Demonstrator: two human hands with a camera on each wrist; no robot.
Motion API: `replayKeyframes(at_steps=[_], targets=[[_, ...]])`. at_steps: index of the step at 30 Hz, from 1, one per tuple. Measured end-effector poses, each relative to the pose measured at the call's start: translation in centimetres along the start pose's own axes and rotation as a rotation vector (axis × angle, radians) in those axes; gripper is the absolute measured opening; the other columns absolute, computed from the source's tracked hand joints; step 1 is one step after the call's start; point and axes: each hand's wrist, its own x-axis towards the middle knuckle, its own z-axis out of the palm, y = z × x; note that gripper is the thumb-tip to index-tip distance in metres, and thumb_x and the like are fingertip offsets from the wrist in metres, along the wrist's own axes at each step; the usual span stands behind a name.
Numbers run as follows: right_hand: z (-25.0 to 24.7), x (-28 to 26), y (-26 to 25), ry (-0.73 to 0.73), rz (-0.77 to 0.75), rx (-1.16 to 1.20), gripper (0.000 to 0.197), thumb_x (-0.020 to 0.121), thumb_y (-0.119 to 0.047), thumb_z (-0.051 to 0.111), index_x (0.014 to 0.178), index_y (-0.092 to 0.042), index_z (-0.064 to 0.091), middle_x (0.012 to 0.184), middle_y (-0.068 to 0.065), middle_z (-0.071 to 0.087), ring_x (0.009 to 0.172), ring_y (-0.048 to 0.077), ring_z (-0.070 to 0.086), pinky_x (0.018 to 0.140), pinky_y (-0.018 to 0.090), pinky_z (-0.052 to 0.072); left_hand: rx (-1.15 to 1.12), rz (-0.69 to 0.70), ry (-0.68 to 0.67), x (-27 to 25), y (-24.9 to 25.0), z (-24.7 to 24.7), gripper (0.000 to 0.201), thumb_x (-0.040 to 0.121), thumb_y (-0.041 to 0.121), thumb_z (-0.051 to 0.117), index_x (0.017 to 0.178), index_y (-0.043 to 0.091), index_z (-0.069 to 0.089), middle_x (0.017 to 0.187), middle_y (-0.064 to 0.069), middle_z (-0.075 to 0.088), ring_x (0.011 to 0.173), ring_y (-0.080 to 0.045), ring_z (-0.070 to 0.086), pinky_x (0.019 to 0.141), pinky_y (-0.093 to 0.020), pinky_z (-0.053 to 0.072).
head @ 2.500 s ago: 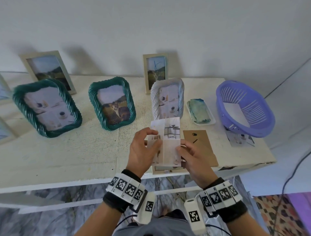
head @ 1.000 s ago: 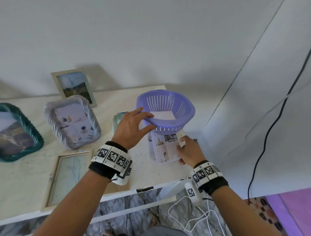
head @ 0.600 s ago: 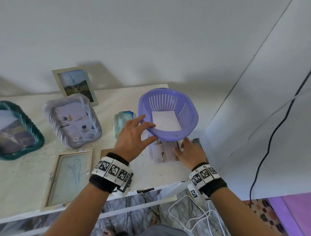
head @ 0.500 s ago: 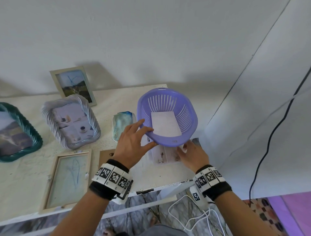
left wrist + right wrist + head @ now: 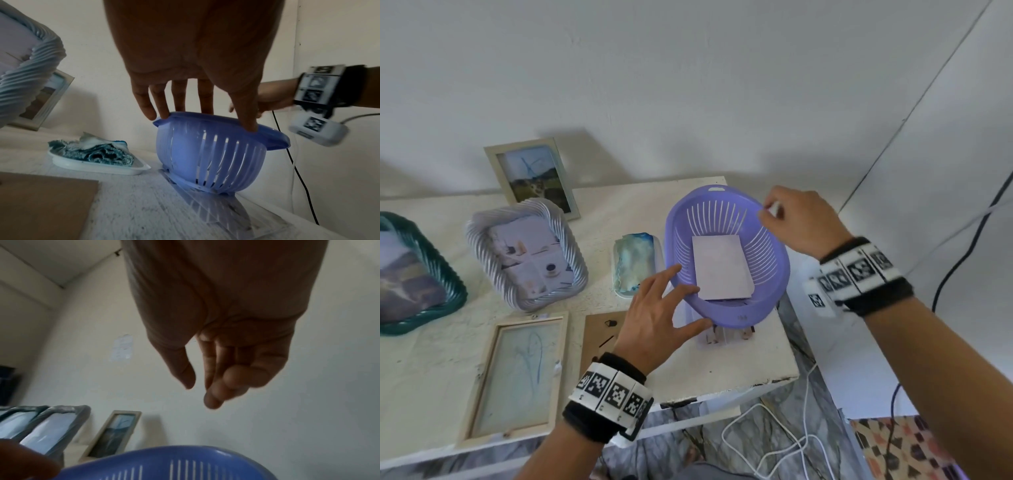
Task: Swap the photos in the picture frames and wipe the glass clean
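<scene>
Head view: the purple basket (image 5: 774, 274) sits at the desk (image 5: 739, 363) corner toward 3 o'clock, its base resting on a photo (image 5: 719, 337) that lies flat and pokes out at the basket's 6 o'clock side. A white sheet (image 5: 720, 267) lies inside the basket. The left hand (image 5: 654, 318) has its grip apart, fingers straight and spread, the tips touching the basket's rim at 8 o'clock; the left wrist view shows fingers and thumb resting on that rim. The right hand (image 5: 801, 219) hovers over the basket's rim at 1 o'clock, fingers loosely curled; something small and white shows at its fingertips, but I cannot tell whether it is pinched.

At the basket's 9 o'clock, a white tray (image 5: 619, 291) carries a blue cloth (image 5: 635, 263). Farther toward 9 o'clock stands a silver ribbed frame (image 5: 575, 274), with a pale wooden frame (image 5: 496, 171) leaning on the wall behind it and a green frame (image 5: 448, 294) at the edge. A bare wooden frame (image 5: 482, 394) lies flat at 7 o'clock, glass up, beside a brown backing board (image 5: 599, 342).
</scene>
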Motion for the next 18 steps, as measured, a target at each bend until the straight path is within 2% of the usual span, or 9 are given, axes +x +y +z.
replayKeyframes(at_steps=[4,7,9,11,13,15,18], targets=[[3.2,5.5,-4.1,-0.344,-0.167,-0.172,0.034,0.09,-0.034,0.064,0.114,-0.01,0.064,0.11,0.007,0.066,0.099,0.024,0.059,0.083,0.03,0.045,-0.002,0.011,0.013,0.0,0.0,0.2,0.06,0.083,0.069,0.051,0.122,0.025,0.064,0.149,-0.004,0.043,0.131,-0.027,0.043,0.102,-0.043,0.044],[6.9,8.1,-5.7,-0.514,-0.188,-0.361,0.048,0.084,-0.036,0.072,0.121,-0.007,0.06,0.118,0.009,0.064,0.108,0.028,0.06,0.085,0.033,0.049,0.008,0.026,0.021,0.0,0.0,0.3,0.06,0.084,0.068,0.05,0.122,0.024,0.065,0.148,-0.006,0.045,0.131,-0.029,0.045,0.102,-0.044,0.045],[9.6,9.3,-5.7,-0.568,-0.215,-0.458,0.063,0.074,-0.045,0.079,0.122,-0.01,0.059,0.113,0.005,0.066,0.103,0.028,0.063,0.084,0.032,0.051,0.011,0.037,0.029,0.0,-0.1,0.4,0.06,0.085,0.068,0.051,0.122,0.023,0.065,0.148,-0.008,0.046,0.13,-0.031,0.046,0.101,-0.047,0.046],[12.0,10.3,-5.1,-0.593,-0.25,-0.577,0.067,0.062,-0.051,0.084,0.115,-0.015,0.062,0.099,0.002,0.07,0.086,0.026,0.067,0.076,0.037,0.057,0.008,0.042,0.036,0.0,-0.1,0.4,0.059,0.085,0.067,0.052,0.123,0.023,0.064,0.148,-0.008,0.046,0.13,-0.031,0.046,0.101,-0.048,0.047],[13.1,10.6,-4.7,-0.598,-0.269,-0.678,0.061,0.063,-0.041,0.085,0.113,-0.017,0.061,0.098,0.002,0.07,0.082,0.025,0.067,0.068,0.035,0.056,0.003,0.048,0.049,-0.1,-0.2,0.5,0.057,0.086,0.066,0.053,0.123,0.023,0.063,0.148,-0.008,0.045,0.131,-0.031,0.046,0.101,-0.049,0.048],[13.1,10.1,-5.2,-0.604,-0.274,-0.724,0.052,0.066,-0.033,0.085,0.111,-0.015,0.064,0.1,0.004,0.069,0.083,0.026,0.066,0.066,0.034,0.055,0.004,0.055,0.054,-0.1,-0.3,0.5,0.056,0.086,0.065,0.053,0.123,0.024,0.062,0.149,-0.008,0.045,0.131,-0.032,0.045,0.1,-0.05,0.049],[13.3,9.9,-5.3,-0.566,-0.272,-0.726,0.051,0.066,-0.034,0.086,0.109,-0.017,0.066,0.098,0.005,0.069,0.082,0.027,0.066,0.067,0.035,0.054,0.009,0.062,0.059,-0.1,-0.4,0.6,0.055,0.087,0.065,0.053,0.123,0.024,0.061,0.149,-0.008,0.045,0.13,-0.033,0.046,0.1,-0.051,0.049]])
